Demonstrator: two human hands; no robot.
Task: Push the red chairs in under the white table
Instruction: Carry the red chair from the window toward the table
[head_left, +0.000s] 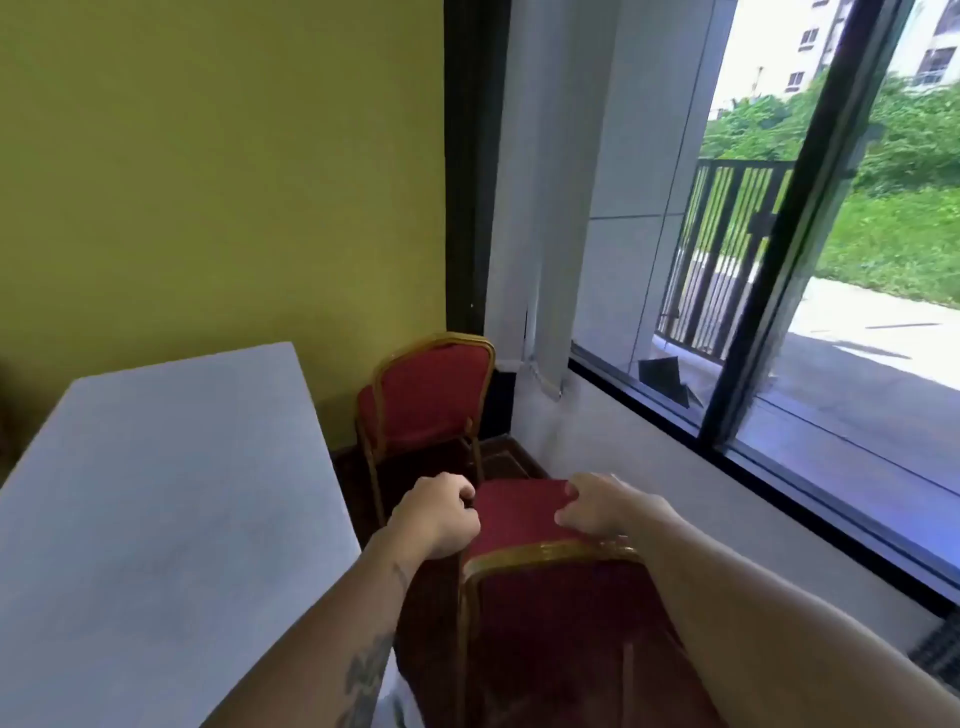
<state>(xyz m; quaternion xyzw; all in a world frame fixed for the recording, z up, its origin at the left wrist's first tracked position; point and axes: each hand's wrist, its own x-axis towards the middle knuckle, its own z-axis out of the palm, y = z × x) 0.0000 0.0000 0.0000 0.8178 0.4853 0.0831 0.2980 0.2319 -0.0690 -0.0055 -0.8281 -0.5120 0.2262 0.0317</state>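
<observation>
Beside the white table (156, 493), no chair is pushed under yet. The far red chair (428, 395) stands beside its corner. The near red chair (524, 571) is reached: left hand (441, 519) curled, right hand (602, 506) half spread, grasp uncertain.

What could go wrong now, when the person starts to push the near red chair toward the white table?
1. The left hand is in the narrow gap between the near red chair and the white table; fingers might be pinched.
2. The chair appears angled to the table edge, so a leg may catch.
3. The far red chair stands close ahead; frames could collide.
</observation>
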